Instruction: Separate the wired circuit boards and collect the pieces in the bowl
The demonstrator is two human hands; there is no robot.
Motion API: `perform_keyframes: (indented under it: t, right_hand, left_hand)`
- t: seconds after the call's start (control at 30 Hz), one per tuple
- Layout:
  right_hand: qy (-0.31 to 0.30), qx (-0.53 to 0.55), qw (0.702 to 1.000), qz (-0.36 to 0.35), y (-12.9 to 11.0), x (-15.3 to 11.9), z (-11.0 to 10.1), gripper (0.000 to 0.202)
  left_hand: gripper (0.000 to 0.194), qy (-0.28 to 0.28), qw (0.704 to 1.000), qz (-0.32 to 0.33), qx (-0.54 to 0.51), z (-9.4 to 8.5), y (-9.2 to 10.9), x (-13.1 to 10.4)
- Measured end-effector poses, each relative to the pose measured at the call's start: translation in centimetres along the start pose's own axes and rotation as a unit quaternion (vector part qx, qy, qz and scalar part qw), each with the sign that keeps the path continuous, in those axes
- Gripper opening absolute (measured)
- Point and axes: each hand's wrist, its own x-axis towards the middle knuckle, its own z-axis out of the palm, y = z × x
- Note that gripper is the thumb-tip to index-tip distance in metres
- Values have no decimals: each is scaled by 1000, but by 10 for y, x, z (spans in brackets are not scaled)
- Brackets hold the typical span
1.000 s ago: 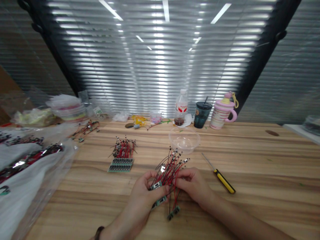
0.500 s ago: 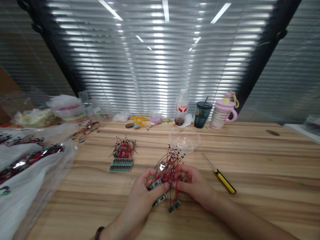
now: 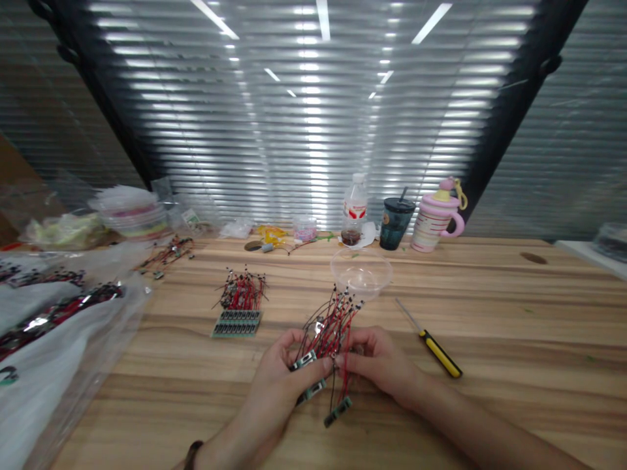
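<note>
Green circuit boards (image 3: 313, 390) with red and black wires (image 3: 333, 326) are gripped in my left hand (image 3: 289, 375), its thumb lying across them. My right hand (image 3: 375, 359) pinches some of the wires close to the left thumb; its fingertips are partly hidden. A small board piece (image 3: 337, 412) hangs on wires below the two hands. To the left, a flat green panel (image 3: 238, 324) of several boards rests on the wooden table (image 3: 171, 391), its red and black wires pointing away from me.
A yellow and black screwdriver (image 3: 441, 354) lies right of my hands. Behind them stand a clear shallow bowl (image 3: 361, 274), a bottle (image 3: 354, 212), a dark cup (image 3: 396, 223) and a pink mug (image 3: 431, 222). Plastic bags (image 3: 73, 365) with wired parts cover the left side.
The small hanging board piece has swung slightly left and down and turned. My hands keep nearly the same place and hold.
</note>
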Motion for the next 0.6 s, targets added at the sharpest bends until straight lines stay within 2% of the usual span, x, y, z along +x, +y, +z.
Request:
perform_keyframes:
  t: [0.1,0.3,0.5,0.6]
  right_hand:
    - [11,13,1000,25,0,-1,-1,25]
    - [-23,18,997,74,-1,-2,2,35]
    - [-22,-3,997,71,1,-1,5,28]
    - [-12,-14,998,54,2,-1,6,26]
  left_hand:
    - [35,-5,1000,3,-7,0,-1,0]
    - [32,-15,1000,12,4,0,-2,-3]
    - [35,-16,999,17,42,1,0,-1]
    - [38,-6,996,39,74,1,1,0]
